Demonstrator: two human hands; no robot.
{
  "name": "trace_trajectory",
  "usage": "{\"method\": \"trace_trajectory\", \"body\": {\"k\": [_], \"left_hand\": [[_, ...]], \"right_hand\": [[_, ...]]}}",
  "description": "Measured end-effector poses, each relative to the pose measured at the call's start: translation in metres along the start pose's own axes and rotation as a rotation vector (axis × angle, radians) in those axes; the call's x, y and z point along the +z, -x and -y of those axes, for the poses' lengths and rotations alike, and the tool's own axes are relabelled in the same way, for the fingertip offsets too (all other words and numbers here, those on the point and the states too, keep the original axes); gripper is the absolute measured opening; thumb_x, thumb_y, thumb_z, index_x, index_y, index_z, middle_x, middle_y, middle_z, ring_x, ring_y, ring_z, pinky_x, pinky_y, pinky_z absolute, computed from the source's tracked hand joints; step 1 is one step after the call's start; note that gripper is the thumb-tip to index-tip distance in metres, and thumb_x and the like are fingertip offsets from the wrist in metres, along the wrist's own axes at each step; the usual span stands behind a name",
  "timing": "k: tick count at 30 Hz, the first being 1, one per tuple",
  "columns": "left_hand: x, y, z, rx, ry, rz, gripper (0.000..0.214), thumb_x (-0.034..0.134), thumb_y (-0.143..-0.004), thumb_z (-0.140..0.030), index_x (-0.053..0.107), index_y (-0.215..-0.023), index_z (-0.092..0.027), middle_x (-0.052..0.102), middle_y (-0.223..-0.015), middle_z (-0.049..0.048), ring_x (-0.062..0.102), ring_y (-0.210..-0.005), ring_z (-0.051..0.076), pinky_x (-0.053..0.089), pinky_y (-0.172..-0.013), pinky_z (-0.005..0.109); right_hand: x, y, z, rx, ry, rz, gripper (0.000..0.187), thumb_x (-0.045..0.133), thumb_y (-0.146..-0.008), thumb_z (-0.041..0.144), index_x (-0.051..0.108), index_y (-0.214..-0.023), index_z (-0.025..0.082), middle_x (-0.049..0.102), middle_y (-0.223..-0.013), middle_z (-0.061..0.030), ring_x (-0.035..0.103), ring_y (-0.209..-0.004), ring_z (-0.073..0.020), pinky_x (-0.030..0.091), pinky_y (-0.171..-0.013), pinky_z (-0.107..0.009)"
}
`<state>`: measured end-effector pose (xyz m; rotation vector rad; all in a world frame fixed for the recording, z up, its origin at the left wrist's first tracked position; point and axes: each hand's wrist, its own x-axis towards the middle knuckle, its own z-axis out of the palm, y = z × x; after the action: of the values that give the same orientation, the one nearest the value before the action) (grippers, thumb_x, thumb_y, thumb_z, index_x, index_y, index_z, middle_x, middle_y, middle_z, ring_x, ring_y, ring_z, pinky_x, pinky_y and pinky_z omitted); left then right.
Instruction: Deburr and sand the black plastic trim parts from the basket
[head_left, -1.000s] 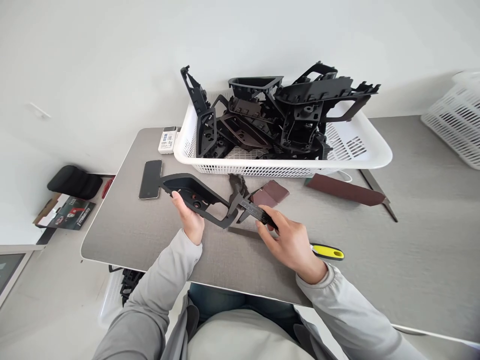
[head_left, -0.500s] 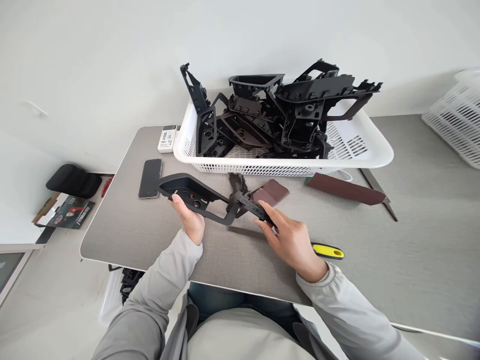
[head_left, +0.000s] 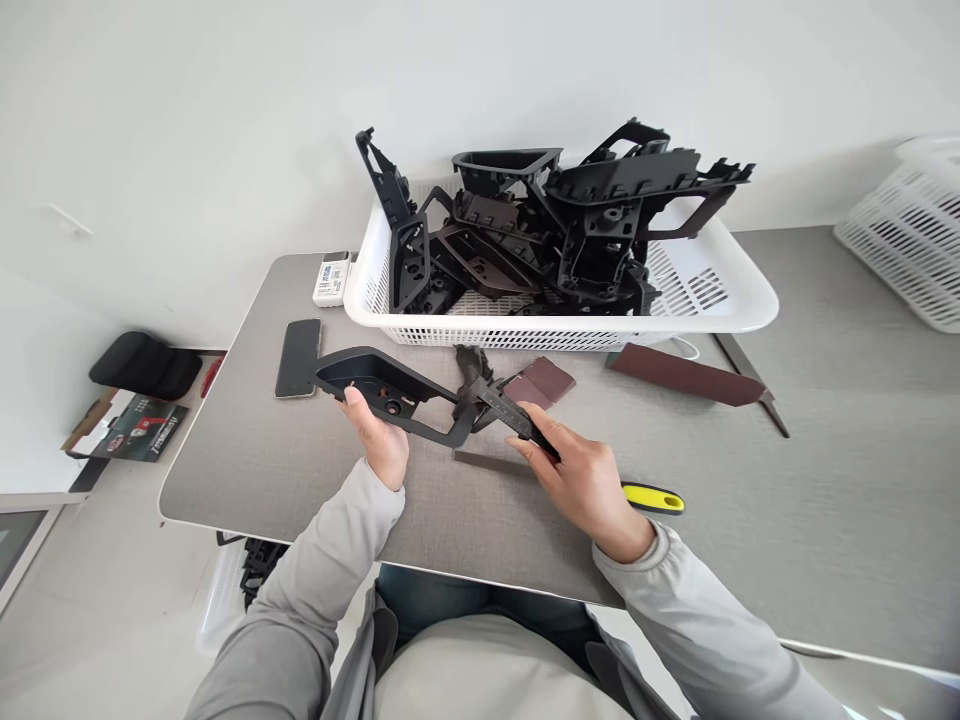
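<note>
My left hand (head_left: 381, 440) grips a black plastic trim panel (head_left: 360, 362) from below, its thumb over the near edge. The panel is raised over the table, with a frame-like opening at its right end. In my right hand (head_left: 581, 478) is a dark caliper (head_left: 506, 408), its jaws at the right end of the panel. Whether the jaws touch the plastic I cannot tell. Beneath the right hand lies a flat tool with a yellow and black handle (head_left: 654, 498), its middle hidden. Behind the caliper are a crumpled dark piece (head_left: 471, 362) and a folded brown sandpaper sheet (head_left: 546, 380).
A white plastic basket (head_left: 705, 325) piled with black trim parts (head_left: 480, 260) stands at the back of the table. To the left lie a phone (head_left: 298, 358) and a small white box (head_left: 331, 280). Brown sandpaper (head_left: 682, 377) rests over a metal file (head_left: 772, 412) on the right.
The view has shifted slightly. The caliper is tilted a little differently at the panel's right end; both hands keep their hold.
</note>
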<state>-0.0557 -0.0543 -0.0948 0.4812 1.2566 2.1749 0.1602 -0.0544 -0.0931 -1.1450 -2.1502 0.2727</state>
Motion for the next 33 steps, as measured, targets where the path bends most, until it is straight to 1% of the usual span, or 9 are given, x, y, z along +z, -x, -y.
{"method": "trace_trajectory", "body": {"k": [5, 10, 12, 16, 19, 21, 26, 29, 33], "left_hand": [[0.001, 0.001, -0.002, -0.048, -0.022, 0.053, 0.061, 0.063, -0.076, -0.069, 0.063, -0.120, -0.026, 0.063, -0.134, 0.0088, 0.055, -0.130, 0.026, 0.045, -0.107, 0.039], [-0.001, 0.013, 0.001, -0.113, -0.008, 0.206, 0.069, 0.078, -0.060, -0.068, 0.064, -0.117, -0.032, 0.067, -0.126, 0.0061, 0.055, -0.129, 0.030, 0.048, -0.105, 0.043], [-0.005, 0.019, 0.004, -0.173, -0.042, 0.305, 0.072, 0.083, -0.052, -0.066, 0.067, -0.112, -0.030, 0.070, -0.119, 0.0078, 0.055, -0.129, 0.034, 0.048, -0.105, 0.046], [-0.015, 0.026, 0.012, -0.309, -0.095, 0.476, 0.071, 0.091, -0.045, -0.056, 0.069, -0.106, -0.028, 0.069, -0.119, 0.0116, 0.050, -0.132, 0.038, 0.045, -0.107, 0.051], [-0.018, 0.025, 0.010, -0.358, -0.054, 0.624, 0.094, 0.097, -0.027, -0.047, 0.065, -0.114, -0.028, 0.065, -0.126, 0.0117, 0.046, -0.136, 0.039, 0.041, -0.110, 0.052], [-0.016, 0.023, 0.002, -0.401, 0.023, 0.721, 0.104, 0.095, -0.022, -0.052, 0.063, -0.118, -0.028, 0.060, -0.134, 0.0124, 0.044, -0.138, 0.039, 0.038, -0.112, 0.052], [-0.002, 0.020, -0.024, -0.730, 0.200, 0.709, 0.077, 0.073, -0.053, -0.079, 0.068, -0.104, -0.023, 0.060, -0.136, 0.0141, 0.057, -0.123, 0.039, 0.048, -0.099, 0.054], [0.002, 0.016, -0.030, -0.890, 0.171, 0.661, 0.063, 0.075, -0.063, -0.070, 0.069, -0.102, -0.020, 0.072, -0.113, 0.0097, 0.069, -0.103, 0.030, 0.054, -0.089, 0.041], [0.003, 0.009, -0.031, -1.161, 0.053, 0.704, 0.042, 0.070, -0.080, -0.051, 0.071, -0.099, -0.014, 0.076, -0.086, 0.0072, 0.072, -0.080, 0.021, 0.054, -0.076, 0.030]], "right_hand": [[-0.004, -0.003, 0.002, 0.121, -0.094, -0.054, 0.040, 0.049, -0.098, 0.043, 0.061, -0.127, 0.017, 0.074, -0.076, -0.0044, 0.063, -0.049, -0.0155, 0.052, -0.052, -0.026], [-0.004, 0.001, 0.011, -0.120, -0.301, 0.139, 0.041, 0.051, -0.098, 0.041, 0.057, -0.134, 0.021, 0.078, -0.101, -0.0099, 0.072, -0.065, -0.0169, 0.058, -0.061, -0.026], [-0.002, 0.002, 0.015, -0.173, -0.333, 0.187, 0.043, 0.049, -0.099, 0.039, 0.053, -0.139, 0.021, 0.078, -0.101, -0.0096, 0.072, -0.065, -0.0162, 0.058, -0.062, -0.025], [0.001, 0.001, 0.016, -0.067, -0.331, 0.138, 0.044, 0.047, -0.100, 0.040, 0.051, -0.139, 0.018, 0.078, -0.099, -0.0095, 0.070, -0.060, -0.0150, 0.057, -0.060, -0.025], [0.000, 0.000, 0.009, 0.049, -0.300, 0.048, 0.040, 0.048, -0.099, 0.043, 0.058, -0.126, 0.016, 0.076, -0.085, -0.0074, 0.068, -0.057, -0.0161, 0.055, -0.056, -0.025], [-0.001, -0.001, 0.004, 0.098, -0.305, 0.014, 0.036, 0.051, -0.097, 0.044, 0.060, -0.119, 0.016, 0.073, -0.075, -0.0038, 0.066, -0.054, -0.0160, 0.054, -0.053, -0.025], [-0.006, -0.003, -0.002, 0.062, -0.346, -0.014, 0.029, 0.055, -0.095, 0.041, 0.059, -0.113, 0.018, 0.071, -0.071, -0.0013, 0.061, -0.051, -0.0143, 0.051, -0.051, -0.025], [-0.007, -0.004, 0.000, 0.015, -0.328, 0.054, 0.030, 0.054, -0.096, 0.041, 0.059, -0.114, 0.018, 0.072, -0.073, -0.0021, 0.057, -0.046, -0.0131, 0.050, -0.051, -0.025], [-0.005, -0.005, 0.004, -0.057, -0.307, 0.151, 0.033, 0.051, -0.098, 0.043, 0.060, -0.118, 0.018, 0.074, -0.080, -0.0035, 0.053, -0.041, -0.0104, 0.049, -0.050, -0.025]]}}
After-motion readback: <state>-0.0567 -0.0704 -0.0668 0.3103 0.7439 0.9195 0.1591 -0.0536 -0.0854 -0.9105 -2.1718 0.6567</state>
